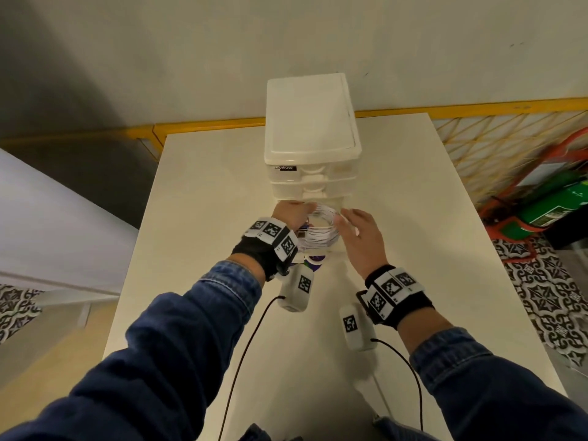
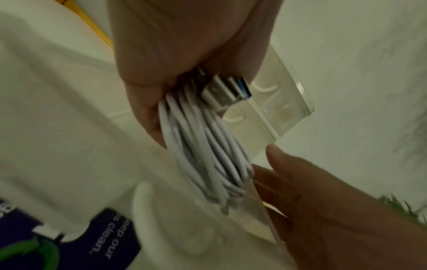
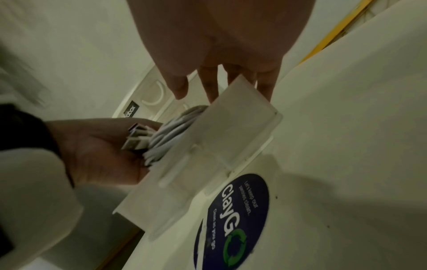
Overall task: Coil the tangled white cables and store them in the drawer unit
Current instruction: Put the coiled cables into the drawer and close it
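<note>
A white plastic drawer unit (image 1: 311,138) stands at the far middle of the table, and its bottom drawer (image 3: 233,135) is pulled out towards me. My left hand (image 1: 296,214) grips a coil of white cables (image 1: 321,229) over the open drawer, with the USB plugs (image 2: 226,93) sticking out by the palm. The coil (image 2: 208,155) hangs down into the drawer. My right hand (image 1: 350,221) is open, with straight fingers (image 2: 289,173) at the drawer's right wall beside the coil. The same coil (image 3: 166,138) shows in the right wrist view.
A round dark "ClayGo" sticker (image 3: 235,219) lies on the white table (image 1: 206,186) just in front of the drawer. A yellow mesh fence (image 1: 493,138) runs behind and to the right. Red and green items (image 1: 547,202) sit on the patterned floor.
</note>
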### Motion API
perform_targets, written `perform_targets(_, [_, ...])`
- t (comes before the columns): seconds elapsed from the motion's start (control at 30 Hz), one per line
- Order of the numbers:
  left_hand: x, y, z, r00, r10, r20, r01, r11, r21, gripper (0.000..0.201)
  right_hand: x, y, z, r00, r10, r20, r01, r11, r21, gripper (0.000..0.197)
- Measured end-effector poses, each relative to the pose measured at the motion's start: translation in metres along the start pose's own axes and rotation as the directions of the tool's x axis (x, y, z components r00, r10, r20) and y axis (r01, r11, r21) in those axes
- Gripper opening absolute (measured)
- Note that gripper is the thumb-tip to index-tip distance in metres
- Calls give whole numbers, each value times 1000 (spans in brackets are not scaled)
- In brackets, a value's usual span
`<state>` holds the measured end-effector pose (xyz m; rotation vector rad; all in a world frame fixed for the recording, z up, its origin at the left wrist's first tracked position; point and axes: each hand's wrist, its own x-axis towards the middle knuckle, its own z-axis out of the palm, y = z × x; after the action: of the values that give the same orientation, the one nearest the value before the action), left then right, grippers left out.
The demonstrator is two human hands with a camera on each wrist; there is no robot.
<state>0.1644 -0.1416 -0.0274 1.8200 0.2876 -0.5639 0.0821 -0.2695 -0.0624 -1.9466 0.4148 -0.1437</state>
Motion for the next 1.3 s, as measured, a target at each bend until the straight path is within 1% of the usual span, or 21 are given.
perform_targets(0.13, [0,-8,11,988,130,-88,-130,991,9,28,-2,6,6,999,-53,11,54,994,-96,39])
perform_targets(0.23, [-3,-12,19,968,197,-156,-184,978,95,29,-5,9,9,992,-119,37,124,975,-186,41])
perform_targets(0.3, [-5,-10,20,959,243,-142,-217,960,179,23,-4,12,9,986,-160,52,168,955,-245,42])
perform_targets(0.33, [-6,-8,19,961,247,-122,-218,952,215,25,-4,13,9,984,-170,60,180,947,-265,42])
perform_targets(0.4, [-9,-3,17,978,197,-72,-165,935,314,33,-3,15,9,982,-177,70,190,936,-296,42])
perform_targets(0.43, [-10,-1,15,983,171,-61,-137,920,367,33,-3,15,9,981,-182,72,195,931,-309,41])
perform_targets(0.47, [-11,0,12,983,176,-46,-140,896,421,29,-3,16,9,979,-187,75,202,925,-322,42])
perform_targets(0.57, [-17,1,4,972,233,42,-218,814,539,28,-4,14,9,978,-190,82,206,910,-361,42])
perform_targets(0.6, [-17,0,0,967,251,47,-235,805,545,26,-4,13,9,979,-185,81,202,905,-375,42])
perform_targets(0.67, [-16,-3,-8,955,296,10,-256,808,531,25,-4,11,9,980,-183,79,199,888,-415,41])
perform_targets(0.73, [-16,-6,-15,928,373,-28,-297,782,548,29,-5,10,9,977,-200,73,211,866,-453,41])
perform_targets(0.8, [-15,-9,-18,895,443,-43,-342,747,569,23,-5,8,9,976,-205,72,214,854,-474,40])
perform_targets(0.83, [-16,-9,-18,888,457,-57,-340,734,588,19,-5,7,9,976,-207,69,214,851,-479,40])
perform_targets(0.9, [-14,-10,-16,894,446,-52,-315,706,635,18,-6,7,9,972,-228,56,226,850,-476,42])
perform_targets(0.93, [-12,-10,-14,900,433,-45,-304,699,648,19,-5,7,9,964,-260,54,254,841,-477,43])
perform_targets(1.0, [-9,-10,-11,905,423,-48,-293,701,650,19,-4,9,10,936,-335,104,342,800,-494,43])
perform_targets(1.03, [-8,-10,-10,903,427,-52,-293,700,651,19,-4,10,10,927,-344,151,372,783,-498,42])
perform_targets(1.07, [-6,-10,-9,900,432,-49,-296,693,658,19,-4,11,11,922,-333,196,386,776,-498,44])
perform_targets(1.17, [-2,-10,-8,897,441,-20,-315,672,671,15,-4,13,9,923,-275,271,378,779,-499,64])
perform_targets(1.23, [-2,-12,-13,892,451,-24,-334,693,639,12,-4,13,5,915,-239,324,380,781,-495,75])
perform_targets(1.3, [-4,-14,-21,870,490,-60,-363,718,594,18,-5,13,-1,898,-234,372,405,771,-491,88])
